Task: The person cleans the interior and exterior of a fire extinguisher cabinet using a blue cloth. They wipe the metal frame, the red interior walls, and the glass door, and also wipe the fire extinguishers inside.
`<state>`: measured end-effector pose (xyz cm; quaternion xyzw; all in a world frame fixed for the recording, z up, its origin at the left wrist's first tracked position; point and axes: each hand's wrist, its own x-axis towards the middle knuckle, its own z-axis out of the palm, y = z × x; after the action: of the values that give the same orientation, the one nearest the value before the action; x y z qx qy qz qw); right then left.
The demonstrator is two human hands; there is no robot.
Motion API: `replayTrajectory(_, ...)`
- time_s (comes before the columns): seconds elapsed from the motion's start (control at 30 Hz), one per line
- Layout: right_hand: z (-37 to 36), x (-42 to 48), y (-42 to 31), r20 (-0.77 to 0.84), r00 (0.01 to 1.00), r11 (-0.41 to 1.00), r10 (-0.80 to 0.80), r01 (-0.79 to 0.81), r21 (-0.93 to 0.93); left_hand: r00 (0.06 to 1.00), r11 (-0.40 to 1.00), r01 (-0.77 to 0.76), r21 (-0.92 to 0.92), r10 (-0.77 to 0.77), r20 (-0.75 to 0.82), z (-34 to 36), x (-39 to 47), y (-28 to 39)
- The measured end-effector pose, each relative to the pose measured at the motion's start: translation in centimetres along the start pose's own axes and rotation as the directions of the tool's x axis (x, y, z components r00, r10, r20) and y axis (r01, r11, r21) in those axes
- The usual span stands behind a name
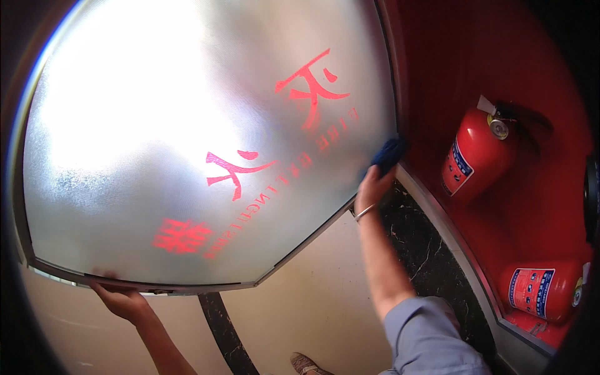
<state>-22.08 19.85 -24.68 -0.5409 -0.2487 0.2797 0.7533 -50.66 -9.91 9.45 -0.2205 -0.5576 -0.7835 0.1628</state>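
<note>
A glass cabinet door (300, 206) with mirrored red lettering fills the upper left and middle; bright light glares on its pane. My left hand (119, 300) grips the metal frame at the door's lower edge, its fingertips showing blurred through the glass. In my right hand (374, 187) is a dark blue cloth (390, 152), pressed to the glass near the corner on the hinge side. A metal bracelet circles the right wrist. The hand is slightly blurred.
At the right is the red inside of the cabinet, with one red fire extinguisher (478, 154) higher up and another (539, 290) below. Black marbled stone (417, 234) borders the pale floor (309, 290). A patterned shoe (307, 363) shows at the bottom.
</note>
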Motion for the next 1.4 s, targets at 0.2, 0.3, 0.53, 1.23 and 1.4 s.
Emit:
replayTrajectory(0.2, -1.0, -24.2, -8.3, 0.478, -0.252, 0.307, -0.841, 0.505, 0.806, 0.996, 1.000, 0.022, -0.001, -0.022, 0.081, -0.7, 1.2, -0.3)
replayTrajectory(0.3, -1.6, -18.0, -3.6, 0.786, 0.002, 0.764, -0.618, 0.239, 0.599, 0.985, 0.999, 0.041, -0.017, -0.037, 0.169, -2.4, 2.3, -0.6)
replayTrajectory(0.53, 0.9, -2.6, -0.5, -0.033, 0.989, 0.990, 0.143, -0.143, 0.009, 0.996, 0.998, 0.025, -0.052, -0.020, 0.086, -0.1, 0.4, -0.3)
replayTrajectory(1.23, -9.7, -26.8, 0.7, 0.704, 0.710, 0.992, -0.031, 0.108, -0.065, 0.983, 0.999, 0.026, -0.021, -0.022, 0.185, -4.6, 2.7, -2.1)
replayTrajectory(1.4, -2.6, -12.2, -3.2, 0.498, 0.865, 0.786, 0.064, -0.351, 0.509, 0.985, 0.997, 0.020, -0.074, -0.007, 0.173, -2.7, -0.5, -0.8)
